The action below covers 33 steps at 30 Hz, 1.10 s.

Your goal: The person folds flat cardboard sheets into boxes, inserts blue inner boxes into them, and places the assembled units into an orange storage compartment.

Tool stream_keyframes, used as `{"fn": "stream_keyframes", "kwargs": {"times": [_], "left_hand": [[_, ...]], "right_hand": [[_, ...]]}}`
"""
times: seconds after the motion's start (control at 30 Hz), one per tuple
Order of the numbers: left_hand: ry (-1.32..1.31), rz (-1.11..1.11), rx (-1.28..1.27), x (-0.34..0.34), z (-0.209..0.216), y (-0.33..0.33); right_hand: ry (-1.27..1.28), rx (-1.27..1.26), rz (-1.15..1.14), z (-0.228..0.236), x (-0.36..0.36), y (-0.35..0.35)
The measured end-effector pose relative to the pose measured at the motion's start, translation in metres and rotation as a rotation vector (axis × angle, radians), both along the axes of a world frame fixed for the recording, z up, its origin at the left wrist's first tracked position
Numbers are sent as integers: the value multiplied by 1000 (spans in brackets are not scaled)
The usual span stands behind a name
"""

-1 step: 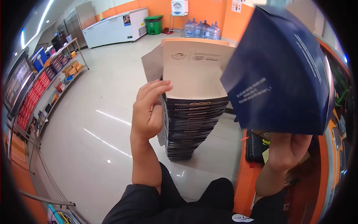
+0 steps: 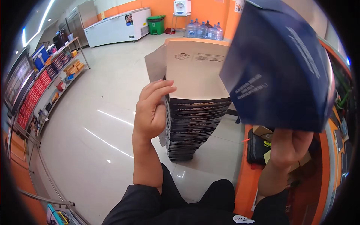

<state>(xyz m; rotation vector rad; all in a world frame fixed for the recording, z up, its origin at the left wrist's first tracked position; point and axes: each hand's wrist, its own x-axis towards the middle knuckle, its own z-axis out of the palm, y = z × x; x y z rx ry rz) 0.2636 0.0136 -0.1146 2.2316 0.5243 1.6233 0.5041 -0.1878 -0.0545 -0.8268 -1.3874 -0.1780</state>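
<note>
In front of me stands a tall stack of nested cardboard food boxes point(image 2: 195, 123), dark outside and pale cream inside, with the topmost flaps spread. My left hand point(image 2: 152, 108) is at the stack's upper left edge. Its fingers reach over toward the cream inside with nothing visibly held, and the thumb is bent below them. On the right, a dark blue cardboard box point(image 2: 277, 75) with pale lettering is raised above the stack's level. My right hand point(image 2: 290, 148) grips it by the lower edge; the fingertips are partly hidden behind the cardboard.
An orange counter point(image 2: 318, 180) with a black case point(image 2: 255, 148) stands at right. Shelves with red packages point(image 2: 32, 99) line the left. Across the tiled floor point(image 2: 86, 108) are a white chest freezer point(image 2: 116, 27), a green bin point(image 2: 155, 25) and several water bottles point(image 2: 202, 30).
The dark blue box has shifted slightly up and left with my right hand. My left hand stays at the stack's edge.
</note>
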Motion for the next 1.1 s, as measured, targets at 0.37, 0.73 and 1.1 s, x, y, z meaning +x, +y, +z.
{"fn": "stream_keyframes", "kwargs": {"times": [0.37, 0.73, 1.1], "left_hand": [[45, -7, 49, 0, -3, 1], [45, -15, 42, 3, -1, -2], [76, 240, 50, 13, -23, 0]], "right_hand": [[-370, -283, 15, 30, -10, 98], [-618, -380, -47, 54, -13, 105], [-910, -594, -149, 40, -30, 105]]}}
